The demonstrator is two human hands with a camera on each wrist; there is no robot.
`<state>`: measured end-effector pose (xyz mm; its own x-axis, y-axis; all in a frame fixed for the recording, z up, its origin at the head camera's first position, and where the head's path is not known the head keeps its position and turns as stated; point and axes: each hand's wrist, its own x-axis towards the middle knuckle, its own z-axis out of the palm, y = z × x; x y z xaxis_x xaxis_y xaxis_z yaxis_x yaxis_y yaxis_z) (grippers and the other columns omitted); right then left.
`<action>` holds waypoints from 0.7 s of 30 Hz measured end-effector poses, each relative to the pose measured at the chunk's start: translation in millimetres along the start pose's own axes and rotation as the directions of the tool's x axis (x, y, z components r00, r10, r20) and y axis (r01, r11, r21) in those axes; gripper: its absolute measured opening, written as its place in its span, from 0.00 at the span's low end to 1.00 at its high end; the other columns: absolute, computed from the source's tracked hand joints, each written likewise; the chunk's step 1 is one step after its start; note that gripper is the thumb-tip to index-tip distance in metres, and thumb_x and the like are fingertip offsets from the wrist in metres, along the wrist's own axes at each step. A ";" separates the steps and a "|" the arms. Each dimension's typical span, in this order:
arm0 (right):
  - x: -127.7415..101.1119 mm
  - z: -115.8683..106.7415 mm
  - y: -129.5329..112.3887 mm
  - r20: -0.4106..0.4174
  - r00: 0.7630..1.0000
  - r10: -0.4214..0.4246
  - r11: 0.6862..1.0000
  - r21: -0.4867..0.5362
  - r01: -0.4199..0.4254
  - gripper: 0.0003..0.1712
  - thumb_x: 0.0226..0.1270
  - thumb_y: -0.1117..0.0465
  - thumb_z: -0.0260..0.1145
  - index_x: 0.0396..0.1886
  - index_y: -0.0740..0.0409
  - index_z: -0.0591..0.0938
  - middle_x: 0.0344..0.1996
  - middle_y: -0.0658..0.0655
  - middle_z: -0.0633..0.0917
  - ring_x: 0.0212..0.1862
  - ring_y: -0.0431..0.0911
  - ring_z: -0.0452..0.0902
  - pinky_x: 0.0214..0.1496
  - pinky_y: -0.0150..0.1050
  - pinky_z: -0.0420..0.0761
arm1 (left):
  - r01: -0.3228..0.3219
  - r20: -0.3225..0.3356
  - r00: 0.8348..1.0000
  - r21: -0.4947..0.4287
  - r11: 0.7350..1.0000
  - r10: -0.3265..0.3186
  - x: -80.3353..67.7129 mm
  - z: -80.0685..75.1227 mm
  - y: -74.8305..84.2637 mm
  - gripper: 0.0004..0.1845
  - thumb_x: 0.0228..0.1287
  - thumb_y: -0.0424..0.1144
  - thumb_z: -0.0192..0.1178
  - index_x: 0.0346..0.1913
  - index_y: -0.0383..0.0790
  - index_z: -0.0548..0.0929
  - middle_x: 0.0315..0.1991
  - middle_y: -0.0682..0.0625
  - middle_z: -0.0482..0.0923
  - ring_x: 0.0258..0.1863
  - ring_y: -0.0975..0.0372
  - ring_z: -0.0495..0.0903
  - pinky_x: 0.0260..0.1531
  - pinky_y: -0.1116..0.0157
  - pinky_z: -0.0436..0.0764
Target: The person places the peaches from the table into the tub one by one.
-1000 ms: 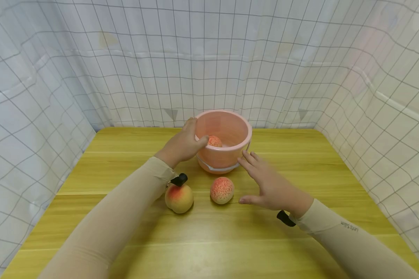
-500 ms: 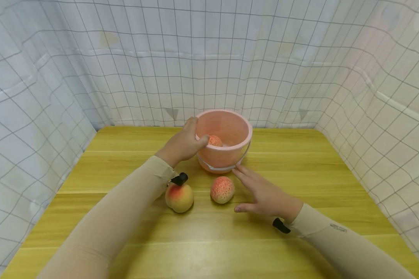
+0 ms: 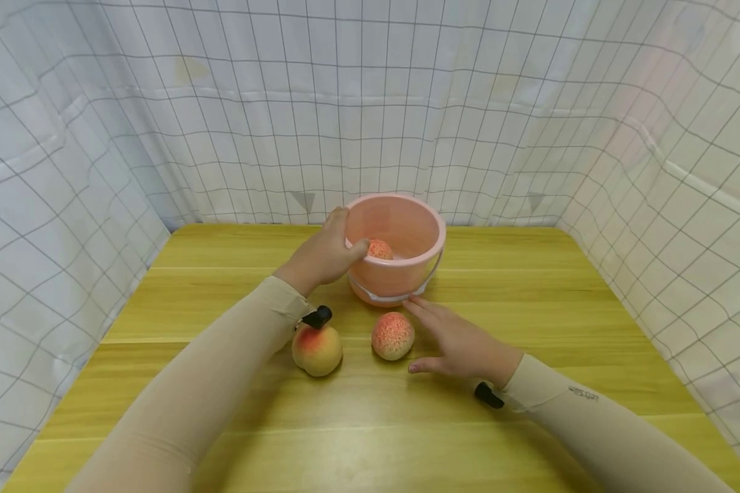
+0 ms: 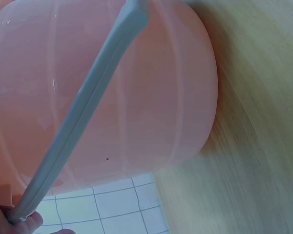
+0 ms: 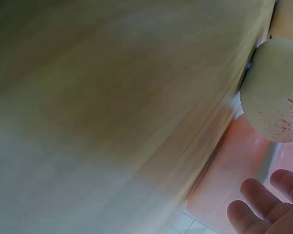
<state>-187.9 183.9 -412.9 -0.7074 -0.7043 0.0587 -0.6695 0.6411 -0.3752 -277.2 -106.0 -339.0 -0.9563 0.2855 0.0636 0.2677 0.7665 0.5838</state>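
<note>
Bucket: it stands upright on the table (image 3: 345, 424) — my landmark, the pink bucket (image 3: 395, 275), unmoved over the last second.
Left hand: I see the left hand (image 3: 323, 255) grasping the bucket's left rim, thumb over the edge.
Right hand: the right hand (image 3: 461, 340) has slid from the bucket's right side towards its front; its grip is released, fingers extended.
Speckled peach: the speckled peach (image 3: 392, 336) sits just in front of the bucket — now within the right hand's reach, I judge; contact unclear.
Yellow peach: the yellow peach (image 3: 318, 355) lies front-left of the bucket.
Inner peach: one peach (image 3: 379, 249) is inside the bucket.
</note>
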 end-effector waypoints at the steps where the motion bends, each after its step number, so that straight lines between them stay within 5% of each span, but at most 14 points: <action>1: 0.5 0.2 0.0 0.000 1.000 -0.001 1.000 0.003 0.001 0.64 0.62 0.39 0.78 0.86 0.61 0.54 0.85 0.65 0.55 0.84 0.59 0.53 0.83 0.57 0.61 | -0.002 0.000 1.000 -0.002 1.000 0.002 0.1 0.0 -0.1 0.50 0.75 0.63 0.48 0.86 0.39 0.41 0.88 0.41 0.39 0.83 0.44 0.54 0.80 0.44 0.61; 21: 9.0 4.0 0.4 0.009 0.999 -0.051 0.998 -0.029 0.051 0.61 0.62 0.41 0.79 0.84 0.62 0.58 0.81 0.63 0.66 0.81 0.59 0.63 0.82 0.55 0.65 | 0.003 0.000 1.000 -0.009 1.000 -0.003 -0.7 -0.8 -0.4 0.50 0.75 0.63 0.48 0.87 0.39 0.41 0.88 0.42 0.38 0.84 0.45 0.54 0.80 0.44 0.61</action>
<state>-193.6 176.7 -416.2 -0.6704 -0.7388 0.0690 -0.7109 0.6128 -0.3452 -276.7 -106.9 -338.6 -0.9571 0.2831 0.0624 0.2640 0.7623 0.5909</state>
